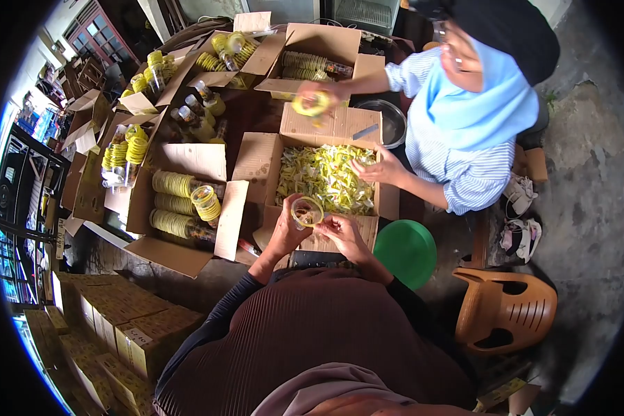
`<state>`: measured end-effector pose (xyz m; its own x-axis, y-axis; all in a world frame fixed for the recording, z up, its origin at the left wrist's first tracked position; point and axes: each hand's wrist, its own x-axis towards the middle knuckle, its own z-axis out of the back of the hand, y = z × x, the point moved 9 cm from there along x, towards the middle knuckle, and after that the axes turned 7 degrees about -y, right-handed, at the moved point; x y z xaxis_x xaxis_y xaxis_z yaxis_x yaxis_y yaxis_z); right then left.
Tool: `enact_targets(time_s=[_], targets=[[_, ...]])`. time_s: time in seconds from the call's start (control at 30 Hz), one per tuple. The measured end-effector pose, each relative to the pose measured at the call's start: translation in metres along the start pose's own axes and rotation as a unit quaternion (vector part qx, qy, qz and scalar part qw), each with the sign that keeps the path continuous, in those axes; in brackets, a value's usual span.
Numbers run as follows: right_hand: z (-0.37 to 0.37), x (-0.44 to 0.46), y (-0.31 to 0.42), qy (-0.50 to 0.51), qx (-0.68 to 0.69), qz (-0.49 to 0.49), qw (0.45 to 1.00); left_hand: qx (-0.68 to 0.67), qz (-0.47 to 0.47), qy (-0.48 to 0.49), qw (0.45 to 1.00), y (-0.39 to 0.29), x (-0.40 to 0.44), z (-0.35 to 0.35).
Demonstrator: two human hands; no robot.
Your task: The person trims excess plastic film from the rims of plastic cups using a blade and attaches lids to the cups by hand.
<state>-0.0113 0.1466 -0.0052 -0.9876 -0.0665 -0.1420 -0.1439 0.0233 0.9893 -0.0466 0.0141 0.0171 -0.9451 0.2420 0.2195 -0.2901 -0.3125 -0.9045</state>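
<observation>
For steady work, you would do well to keep the cup [306,213] mouth-up and lightly gripped, lest its wall buckle. Your left hand [286,230] curls round it above the box's [256,158] near edge; your right hand [348,236] is at its rim, though whether those fingers pinch anything cannot be told. Beyond lie yellow packets [322,177], then a co-worker's hand [384,169].

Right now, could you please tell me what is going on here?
The person's left hand holds a clear, yellow-rimmed cup, and the right hand is at its rim. A co-worker holds something yellow, blurred, in one hand; the other hand is over an open box of yellow packets.
</observation>
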Motion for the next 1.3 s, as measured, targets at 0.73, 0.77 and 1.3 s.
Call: enact_targets(time_s=[0.73, 0.77, 1.3], targets=[[0.071, 0.019, 0.012, -0.251, -0.302, 0.232, 0.89, -0.545, 0.3, -0.064, 0.781, 0.065, -0.011, -0.005], [0.068, 0.019, 0.009, -0.22, -0.321, 0.228, 0.892, -0.526, 0.272, -0.076, 0.802, 0.056, -0.009, -0.005], [0.093, -0.028, -0.016, -0.119, -0.254, 0.153, 0.948, -0.146, 0.007, 0.051, 0.988, -0.022, 0.004, -0.03]])
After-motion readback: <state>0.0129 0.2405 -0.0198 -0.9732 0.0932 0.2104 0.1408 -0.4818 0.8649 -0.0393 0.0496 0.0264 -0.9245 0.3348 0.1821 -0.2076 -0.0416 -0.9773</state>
